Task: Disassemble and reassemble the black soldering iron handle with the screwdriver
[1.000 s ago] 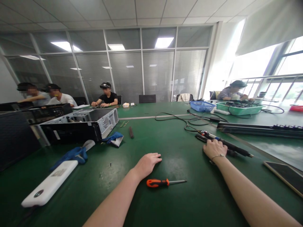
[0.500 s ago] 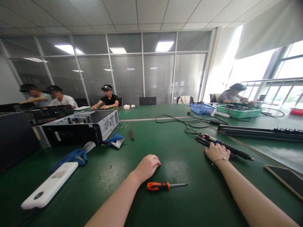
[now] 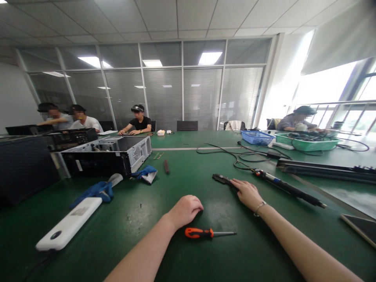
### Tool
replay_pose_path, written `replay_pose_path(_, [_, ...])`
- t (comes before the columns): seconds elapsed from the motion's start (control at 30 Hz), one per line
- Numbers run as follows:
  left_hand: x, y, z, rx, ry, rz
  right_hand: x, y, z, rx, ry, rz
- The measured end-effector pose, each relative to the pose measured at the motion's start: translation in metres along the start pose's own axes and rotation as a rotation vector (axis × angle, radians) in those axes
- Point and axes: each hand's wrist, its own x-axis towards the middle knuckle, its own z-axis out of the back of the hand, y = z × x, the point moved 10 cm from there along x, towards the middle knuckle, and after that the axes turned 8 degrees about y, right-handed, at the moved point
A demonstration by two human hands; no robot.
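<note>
In the head view, my right hand point(image 3: 247, 193) lies over the near end of a black utility knife point(image 3: 221, 179), fingers closed on it. The knife is flat against the green table, and its far end points away to the left. My left hand point(image 3: 187, 210) rests on the table with its fingers curled in, and nothing shows in them. Just in front of my forearms, a screwdriver point(image 3: 199, 233) with an orange and black handle lies near my left hand, its shaft to the right. A black electric screwdriver point(image 3: 289, 187) with a cable lies to the right of my right hand.
An open computer case point(image 3: 98, 162) stands at the left, near blue gloves point(image 3: 101, 190) and a white power bank-like device point(image 3: 70, 225). A dark bar point(image 3: 167, 167) lies mid-table. Blue point(image 3: 257, 138) and green point(image 3: 311, 144) baskets stand at the back right. Several people sit around the table.
My right hand has moved left, bringing the utility knife away from the electric screwdriver. My left hand stays beside the screwdriver. The view has turned slightly left.
</note>
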Motion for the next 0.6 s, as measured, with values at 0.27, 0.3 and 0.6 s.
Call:
replay_pose_path(0.27, [-0.001, -0.004, 0.001, -0.01, -0.024, 0.004, -0.023, 0.098, -0.003, 0.125, 0.086, 0.364])
replay_pose_path(0.3, [-0.002, -0.005, 0.001, -0.006, -0.026, -0.002, -0.028, 0.112, -0.003, 0.136, 0.098, 0.422])
replay_pose_path(0.6, [-0.002, -0.008, -0.002, 0.073, -0.004, -0.035, -0.048, 0.149, 0.017, 0.316, 0.006, 0.603])
